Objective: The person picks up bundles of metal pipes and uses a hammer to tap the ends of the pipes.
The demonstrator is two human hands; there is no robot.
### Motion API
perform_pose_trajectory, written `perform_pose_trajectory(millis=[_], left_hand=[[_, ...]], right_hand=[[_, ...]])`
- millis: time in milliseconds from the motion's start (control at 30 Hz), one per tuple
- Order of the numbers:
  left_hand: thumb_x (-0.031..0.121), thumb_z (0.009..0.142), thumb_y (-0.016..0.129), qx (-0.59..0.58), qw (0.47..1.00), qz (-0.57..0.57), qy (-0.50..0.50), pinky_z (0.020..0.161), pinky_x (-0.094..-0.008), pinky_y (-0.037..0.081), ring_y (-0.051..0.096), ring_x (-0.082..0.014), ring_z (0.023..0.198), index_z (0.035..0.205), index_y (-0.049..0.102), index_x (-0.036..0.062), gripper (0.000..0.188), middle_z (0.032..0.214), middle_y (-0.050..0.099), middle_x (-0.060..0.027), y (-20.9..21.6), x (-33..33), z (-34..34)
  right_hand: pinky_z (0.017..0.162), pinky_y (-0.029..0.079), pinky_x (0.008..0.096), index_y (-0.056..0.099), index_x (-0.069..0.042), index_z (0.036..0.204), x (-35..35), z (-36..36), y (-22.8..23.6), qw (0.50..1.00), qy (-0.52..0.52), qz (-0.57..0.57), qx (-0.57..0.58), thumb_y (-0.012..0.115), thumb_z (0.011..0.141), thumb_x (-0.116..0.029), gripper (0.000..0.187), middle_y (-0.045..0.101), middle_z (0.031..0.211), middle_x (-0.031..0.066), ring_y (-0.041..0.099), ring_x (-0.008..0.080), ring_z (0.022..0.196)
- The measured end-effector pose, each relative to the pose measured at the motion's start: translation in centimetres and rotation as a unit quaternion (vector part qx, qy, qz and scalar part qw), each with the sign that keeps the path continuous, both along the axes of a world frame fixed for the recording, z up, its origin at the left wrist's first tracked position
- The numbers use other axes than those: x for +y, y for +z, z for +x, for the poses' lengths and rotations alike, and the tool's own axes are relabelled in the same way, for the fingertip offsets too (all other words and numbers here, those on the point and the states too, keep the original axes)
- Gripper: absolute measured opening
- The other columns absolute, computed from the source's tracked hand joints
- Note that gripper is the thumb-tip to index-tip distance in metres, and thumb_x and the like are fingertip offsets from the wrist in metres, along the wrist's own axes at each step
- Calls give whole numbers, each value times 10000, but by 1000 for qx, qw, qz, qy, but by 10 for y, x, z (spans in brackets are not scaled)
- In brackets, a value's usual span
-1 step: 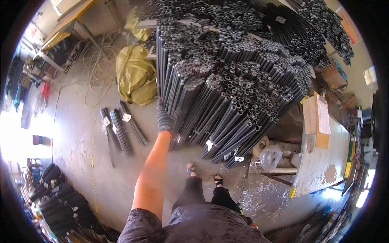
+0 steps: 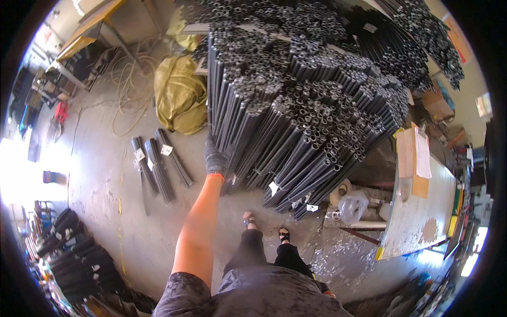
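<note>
My left hand (image 2: pixel 215 160) wears a dark grey knit glove with an orange cuff. It reaches forward to the left edge of a large stack of black tubes (image 2: pixel 248 129) standing on end. Its fingers point away from me and lie along the outermost tubes, touching them; no tube is visibly enclosed in them. The stack leans and fans out, its open ends facing up. My right hand is not visible; only a bit of orange shows by my right side at the lower edge.
Three bundles of dark tubes (image 2: pixel 159 171) with white tags lie on the floor to the left. Beyond them are a yellow-green sack (image 2: pixel 181 95) and a coiled hose (image 2: pixel 122 98). A white-topped table (image 2: pixel 406 227) with a clipboard stands at right. More black bundles (image 2: pixel 84 274) lie lower left.
The view has shifted slightly. My left hand stays at the left edge of the stack, and its thumb looks less spread from the fingers.
</note>
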State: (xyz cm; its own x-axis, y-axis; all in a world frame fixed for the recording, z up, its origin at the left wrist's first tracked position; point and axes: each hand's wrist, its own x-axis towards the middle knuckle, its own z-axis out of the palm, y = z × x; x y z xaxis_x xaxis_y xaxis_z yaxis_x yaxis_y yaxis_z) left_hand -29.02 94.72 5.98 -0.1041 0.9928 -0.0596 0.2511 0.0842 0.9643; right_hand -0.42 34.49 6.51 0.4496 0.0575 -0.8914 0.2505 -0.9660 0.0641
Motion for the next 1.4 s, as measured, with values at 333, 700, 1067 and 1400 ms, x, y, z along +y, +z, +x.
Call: perform_pose_trajectory(millis=[333, 700, 1067, 1400], left_hand=[[369, 716, 802, 251, 858, -416, -169, 1038, -358, 396, 499, -289, 1239, 1355, 376, -22, 862, 1331, 517, -198, -105, -375, -154], [254, 748, 783, 100, 796, -512, 307, 879, -335, 492, 618, -243, 1023, 1201, 556, -22, 577, 1116, 648, -154, -49, -803, 16], [281, 733, 800, -79, 722, -476, 496, 884, -342, 494, 636, -242, 988, 1231, 526, -35, 651, 1076, 662, -160, -23, -985, 212], [230, 702, 828, -119, 529, -387, 746, 1032, -389, 390, 465, -310, 1254, 1409, 304, -9, 912, 1361, 473, -222, -4, -1137, 198]], right_hand=[[577, 460, 366, 685, 17, 813, 42, 102, -43, 984, 120, 108, 75, 781, 692, -419, 463, 644, 671, 95, 595, 179, 618], [423, 421, 342, 648, -51, 823, 180, 120, -106, 896, 385, 101, 195, 761, 767, -281, 263, 601, 611, 70, 557, 185, 475], [488, 471, 278, 488, -67, 1047, 144, -19, 85, 710, 308, 123, 621, 724, 790, -139, 356, 511, 695, 16, 522, 145, 536], [636, 471, 292, 637, -42, 1024, 40, -91, 22, 597, 699, 207, 337, 673, 846, -95, 189, 650, 850, 24, 575, 145, 702]])
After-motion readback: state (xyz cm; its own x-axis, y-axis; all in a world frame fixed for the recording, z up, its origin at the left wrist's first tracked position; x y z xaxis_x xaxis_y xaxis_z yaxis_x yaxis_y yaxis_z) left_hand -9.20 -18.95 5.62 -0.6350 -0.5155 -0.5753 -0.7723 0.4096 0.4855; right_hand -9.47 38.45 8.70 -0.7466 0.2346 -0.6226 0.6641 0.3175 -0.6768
